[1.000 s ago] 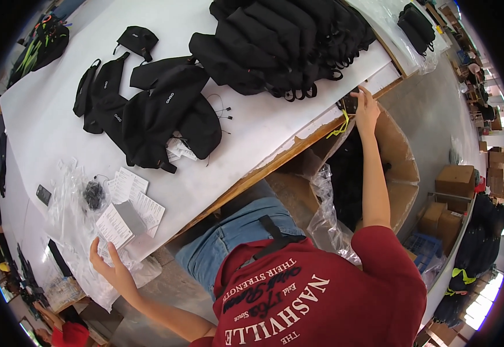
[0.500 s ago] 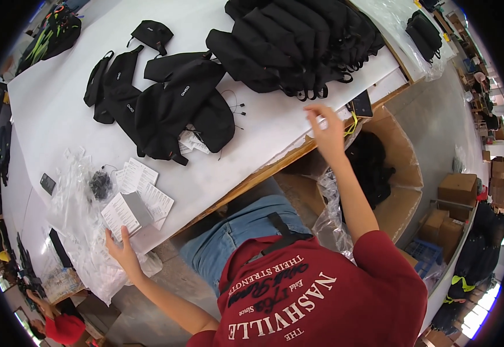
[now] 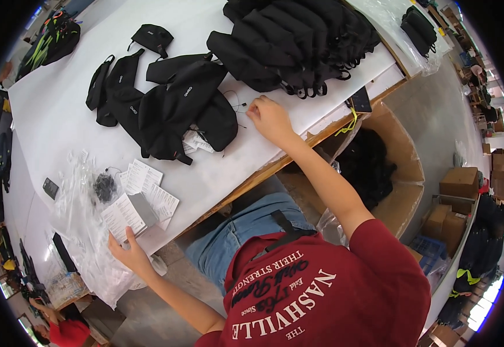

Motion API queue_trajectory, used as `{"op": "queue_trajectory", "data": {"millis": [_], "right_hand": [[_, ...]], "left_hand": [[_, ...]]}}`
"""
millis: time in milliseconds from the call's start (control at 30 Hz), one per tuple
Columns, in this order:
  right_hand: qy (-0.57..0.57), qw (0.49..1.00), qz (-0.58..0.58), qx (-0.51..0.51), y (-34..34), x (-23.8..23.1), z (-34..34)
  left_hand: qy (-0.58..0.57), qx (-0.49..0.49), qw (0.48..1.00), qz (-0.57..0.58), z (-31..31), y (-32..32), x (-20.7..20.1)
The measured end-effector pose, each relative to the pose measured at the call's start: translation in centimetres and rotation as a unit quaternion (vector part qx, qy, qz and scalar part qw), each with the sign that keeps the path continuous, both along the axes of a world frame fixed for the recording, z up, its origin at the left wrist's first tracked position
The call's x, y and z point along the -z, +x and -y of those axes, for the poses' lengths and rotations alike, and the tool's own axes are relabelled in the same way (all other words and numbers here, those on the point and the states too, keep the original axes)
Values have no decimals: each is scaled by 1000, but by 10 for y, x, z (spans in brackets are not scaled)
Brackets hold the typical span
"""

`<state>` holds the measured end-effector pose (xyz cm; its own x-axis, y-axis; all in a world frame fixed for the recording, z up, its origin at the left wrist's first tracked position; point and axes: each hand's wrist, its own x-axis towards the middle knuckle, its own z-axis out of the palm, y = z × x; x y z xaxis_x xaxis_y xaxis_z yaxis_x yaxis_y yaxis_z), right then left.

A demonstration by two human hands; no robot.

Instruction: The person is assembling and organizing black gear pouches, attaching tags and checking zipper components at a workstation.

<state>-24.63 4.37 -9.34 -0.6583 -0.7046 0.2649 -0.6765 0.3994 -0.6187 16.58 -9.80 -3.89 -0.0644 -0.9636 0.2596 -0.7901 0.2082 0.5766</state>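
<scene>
My left hand (image 3: pixel 128 252) is at the table's near-left edge, with thumb and fingers apart. Its thumb tip lies by the corner of a stack of white printed cards (image 3: pixel 122 216). More loose cards (image 3: pixel 164 202) fan out beside the stack. My right hand (image 3: pixel 270 120) is over the table, fingers drawn together in a pinch beside thin black cords (image 3: pixel 237 103). Whatever lies between those fingertips is hidden. Just left of that hand lie black fabric bags (image 3: pixel 171 110), overlapping, with some white cards (image 3: pixel 197 142) partly under one.
A heap of black bags (image 3: pixel 292 46) covers the far right of the table. Clear plastic wrap (image 3: pixel 78 208) and a dark bundle of cords (image 3: pixel 104 186) are at the left. A dark flat device (image 3: pixel 360 99) sits at the edge, above an open carton (image 3: pixel 405 173) holding black items.
My right hand has moved left and slightly down, from beside the bag heap to the thin cords, and its fingers have closed together. My left hand has hardly moved.
</scene>
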Motion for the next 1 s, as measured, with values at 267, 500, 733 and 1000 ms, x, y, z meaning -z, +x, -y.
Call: {"op": "queue_trajectory", "data": {"millis": [267, 500, 733, 1000], "right_hand": [[121, 984, 43, 121, -38, -21, -90], [80, 991, -3, 104, -25, -33, -81], [29, 996, -77, 21, 0, -10, -12], [110, 994, -17, -17, -12, -10, -7]], "left_hand": [[64, -23, 998, -9, 6, 8, -15], [117, -23, 945, -305, -17, -16, -56], [203, 3, 921, -331, -46, -34, -61], [223, 54, 962, -146, -52, -28, -47]]}}
